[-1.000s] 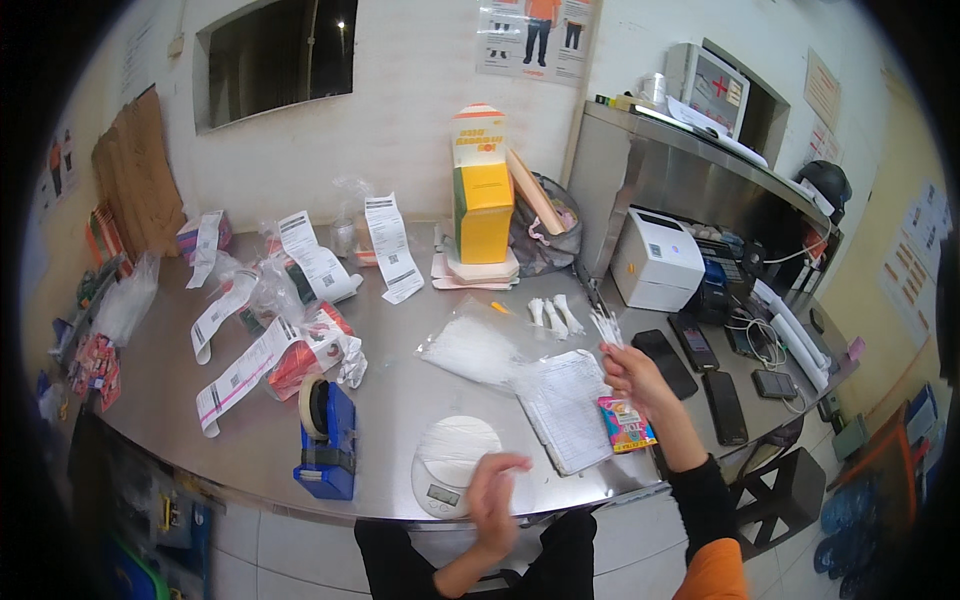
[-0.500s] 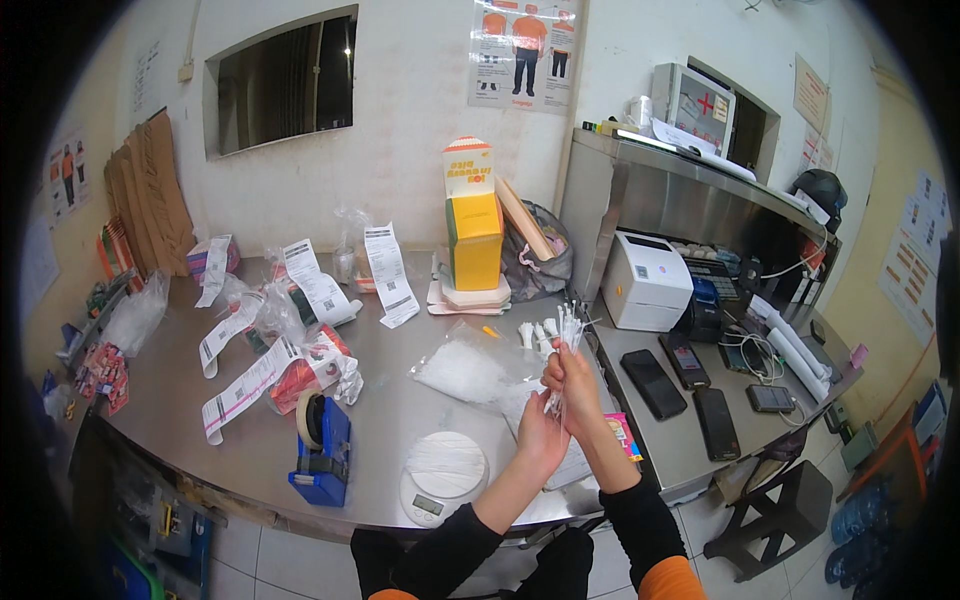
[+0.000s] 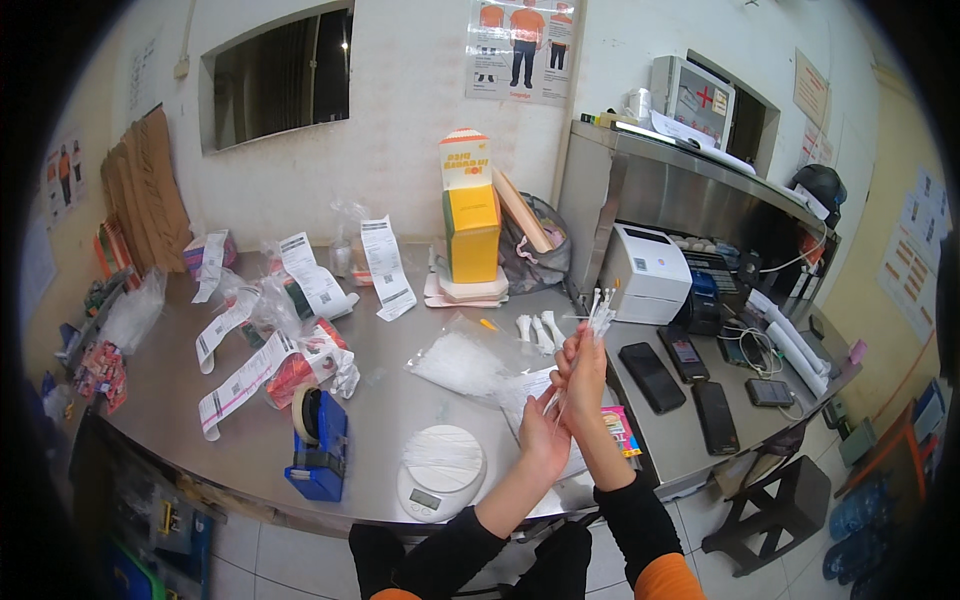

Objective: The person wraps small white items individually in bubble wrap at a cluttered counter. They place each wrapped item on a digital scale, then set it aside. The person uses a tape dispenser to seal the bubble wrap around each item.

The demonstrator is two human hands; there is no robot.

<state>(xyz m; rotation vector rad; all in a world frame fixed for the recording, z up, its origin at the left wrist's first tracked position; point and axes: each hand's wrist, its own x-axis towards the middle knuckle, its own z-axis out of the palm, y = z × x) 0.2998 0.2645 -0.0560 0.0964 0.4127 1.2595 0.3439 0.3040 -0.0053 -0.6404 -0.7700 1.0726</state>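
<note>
Above the table's right-hand part I hold a bunch of thin white cable ties [image 3: 601, 312] upright, their small heads sticking out at the top. My right hand [image 3: 584, 372] is wrapped round the bunch. Lower down, my left hand [image 3: 546, 437] closes on its bottom part; its fingertips are partly hidden. Beyond my hands lie several tied white bundles [image 3: 541, 331]. To their left is a clear plastic bag [image 3: 452, 366] filled with white pieces. Nearer me stands a white kitchen scale [image 3: 427, 501] with a layer of white strips [image 3: 441, 456] on its plate.
A blue tape dispenser [image 3: 320, 462] stands left of the scale. Wrapped parcels with long paper receipts [image 3: 245, 385] cover the left side. A yellow carton [image 3: 472, 235] is at the back. On the right are a white label printer [image 3: 645, 275] and several dark handheld devices [image 3: 652, 378].
The bunch has shifted slightly right and its top ends now sit closer together. Both hands stay on it, the right one a little further right. The camera view has moved slightly.
</note>
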